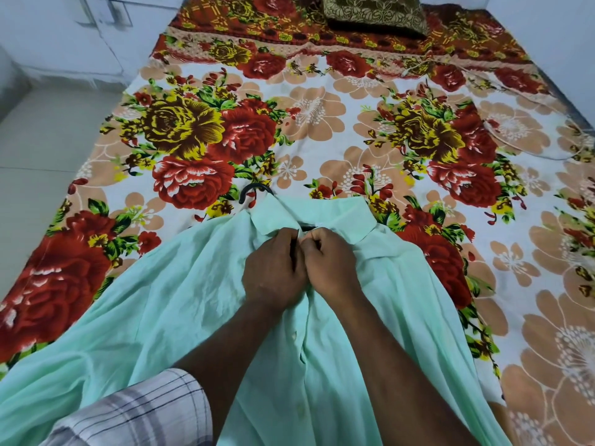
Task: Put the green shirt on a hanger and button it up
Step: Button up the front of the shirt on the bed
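Observation:
The light green shirt [167,304] lies front-up on the flowered bed, collar pointing away from me. A black hanger sits inside it; its hook [254,192] sticks out past the collar and a short piece of the bar shows in the neck opening. My left hand [273,272] and my right hand [331,265] meet just below the collar, each pinching one edge of the shirt's front placket near the top. Further down the front, the two edges lie slightly apart, with small pale buttons visible along one edge.
The bed is covered by a floral sheet [322,123] in red, yellow and peach. A dark patterned pillow [373,14] lies at the far end. Pale floor [38,149] and a white wall run along the bed's left side.

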